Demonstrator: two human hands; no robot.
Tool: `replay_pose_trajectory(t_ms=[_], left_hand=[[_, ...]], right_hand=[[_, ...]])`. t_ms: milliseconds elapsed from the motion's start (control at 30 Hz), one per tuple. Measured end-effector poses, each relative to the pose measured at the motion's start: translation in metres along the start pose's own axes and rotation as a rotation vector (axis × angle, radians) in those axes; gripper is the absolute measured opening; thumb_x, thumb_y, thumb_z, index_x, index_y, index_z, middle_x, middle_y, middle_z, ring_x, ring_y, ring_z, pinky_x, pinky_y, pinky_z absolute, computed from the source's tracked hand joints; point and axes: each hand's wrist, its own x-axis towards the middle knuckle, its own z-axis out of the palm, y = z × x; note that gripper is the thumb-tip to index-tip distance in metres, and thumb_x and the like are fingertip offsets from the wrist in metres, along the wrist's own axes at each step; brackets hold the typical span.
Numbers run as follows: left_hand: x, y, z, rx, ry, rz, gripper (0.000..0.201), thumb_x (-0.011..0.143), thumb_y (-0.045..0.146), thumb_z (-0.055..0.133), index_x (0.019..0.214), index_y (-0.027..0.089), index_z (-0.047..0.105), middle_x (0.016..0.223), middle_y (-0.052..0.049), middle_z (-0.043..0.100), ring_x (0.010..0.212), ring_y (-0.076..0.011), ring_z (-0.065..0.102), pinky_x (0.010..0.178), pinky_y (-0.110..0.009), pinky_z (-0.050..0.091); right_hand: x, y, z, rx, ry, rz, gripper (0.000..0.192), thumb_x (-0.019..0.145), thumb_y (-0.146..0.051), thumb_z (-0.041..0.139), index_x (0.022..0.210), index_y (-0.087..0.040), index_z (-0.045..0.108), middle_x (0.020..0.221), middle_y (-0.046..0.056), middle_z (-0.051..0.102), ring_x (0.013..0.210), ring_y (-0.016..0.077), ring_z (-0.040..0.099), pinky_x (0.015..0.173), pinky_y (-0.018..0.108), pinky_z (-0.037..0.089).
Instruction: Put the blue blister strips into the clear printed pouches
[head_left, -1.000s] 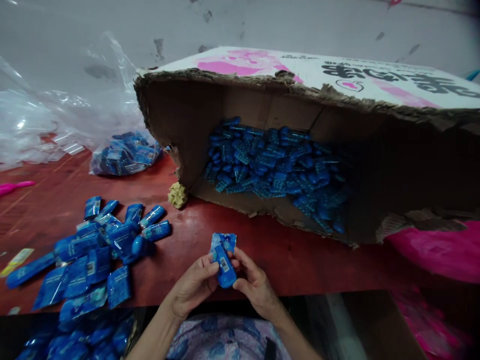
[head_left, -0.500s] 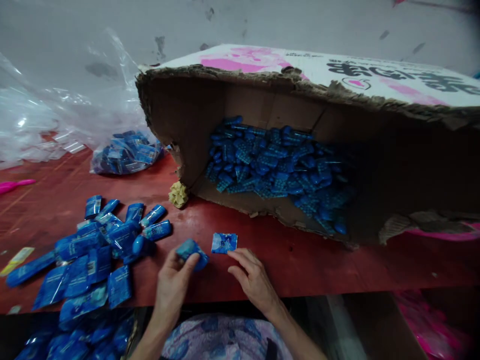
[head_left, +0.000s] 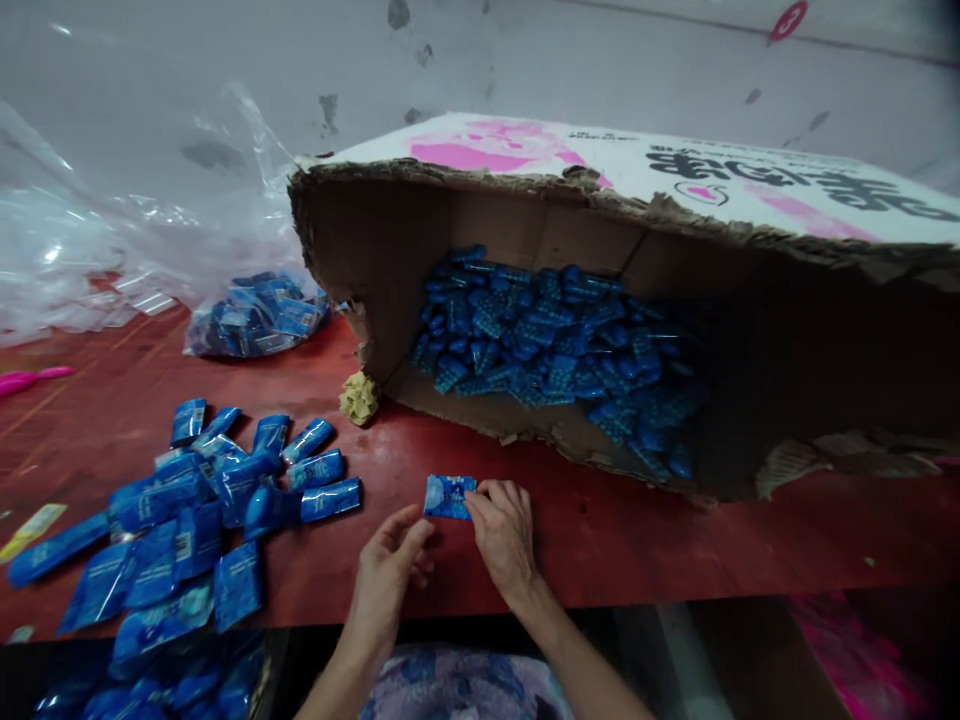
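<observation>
A small flat blue packet (head_left: 447,496) lies on the red table (head_left: 600,530); my right hand (head_left: 501,530) pinches its right edge with the fingertips. My left hand (head_left: 390,572) hovers just left of it and below, fingers apart, holding nothing. To the left, a blue wrapped item (head_left: 331,499) lies at the edge of a pile of several blue wrapped items (head_left: 180,510). Behind, a torn cardboard box (head_left: 622,300) lies on its side with many loose blue items (head_left: 555,345) inside.
A clear plastic bag of blue packets (head_left: 255,315) sits at the back left beside crumpled clear plastic (head_left: 90,250). A small yellow wad (head_left: 358,397) lies at the box's corner. A pink object (head_left: 30,378) rests at the far left. More blue items (head_left: 172,685) lie below the table edge.
Both hands held a blue item and a packet together; my left hand then carried the item left, laid it by the pile and came back empty. My right hand now pinches the packet on the table.
</observation>
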Motion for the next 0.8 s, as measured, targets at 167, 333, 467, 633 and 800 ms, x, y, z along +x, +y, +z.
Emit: replay_pose_trajectory(t_ms=[167, 333, 467, 633, 800], left_hand=[[0.002, -0.007, 0.014, -0.069, -0.128, -0.081, 0.036, 0.057, 0.037, 0.071, 0.08, 0.012, 0.06, 0.053, 0.002, 0.057, 0.04, -0.0078, 0.047, 0.036, -0.018, 0.032], [0.01, -0.009, 0.015, -0.045, -0.084, -0.04, 0.028, 0.054, 0.036, 0.073, 0.062, 0.011, 0.063, 0.048, 0.001, 0.057, 0.042, -0.0085, 0.047, 0.04, -0.02, 0.034], [0.014, -0.01, 0.019, 0.0, -0.063, -0.005, 0.028, 0.053, 0.037, 0.073, 0.059, 0.012, 0.062, 0.043, 0.002, 0.056, 0.04, -0.0091, 0.045, 0.041, -0.021, 0.036], [0.015, -0.014, 0.028, -0.071, -0.024, -0.042, 0.03, 0.049, 0.036, 0.075, 0.061, 0.013, 0.059, 0.041, 0.002, 0.057, 0.039, -0.0111, 0.048, 0.039, -0.022, 0.038], [0.012, -0.011, 0.039, -0.146, -0.072, -0.127, 0.027, 0.047, 0.034, 0.076, 0.049, 0.017, 0.055, 0.037, 0.004, 0.052, 0.035, -0.0102, 0.045, 0.037, -0.022, 0.037]], right_hand=[[-0.012, -0.005, -0.019, 0.151, -0.012, -0.094, 0.02, 0.087, -0.018, 0.046, 0.085, -0.025, 0.066, 0.079, 0.004, 0.06, 0.076, 0.0183, 0.048, 0.071, 0.032, 0.033], [-0.011, -0.005, -0.018, 0.553, 0.003, 0.067, 0.025, 0.081, -0.02, 0.053, 0.104, -0.025, 0.06, 0.096, 0.005, 0.061, 0.085, 0.019, 0.053, 0.076, 0.032, 0.04], [-0.002, -0.005, -0.015, 0.84, -0.201, 0.259, 0.014, 0.08, -0.022, 0.051, 0.084, -0.019, 0.064, 0.072, -0.002, 0.062, 0.066, 0.0135, 0.056, 0.062, 0.022, 0.044], [-0.003, -0.012, -0.013, 0.702, -0.139, 0.322, 0.014, 0.081, -0.019, 0.046, 0.075, -0.02, 0.058, 0.068, -0.003, 0.061, 0.063, 0.0129, 0.056, 0.058, 0.02, 0.041], [-0.011, -0.015, -0.008, 0.485, -0.068, 0.247, 0.016, 0.084, -0.017, 0.039, 0.085, -0.021, 0.054, 0.08, 0.004, 0.065, 0.074, 0.0187, 0.061, 0.065, 0.025, 0.043]])
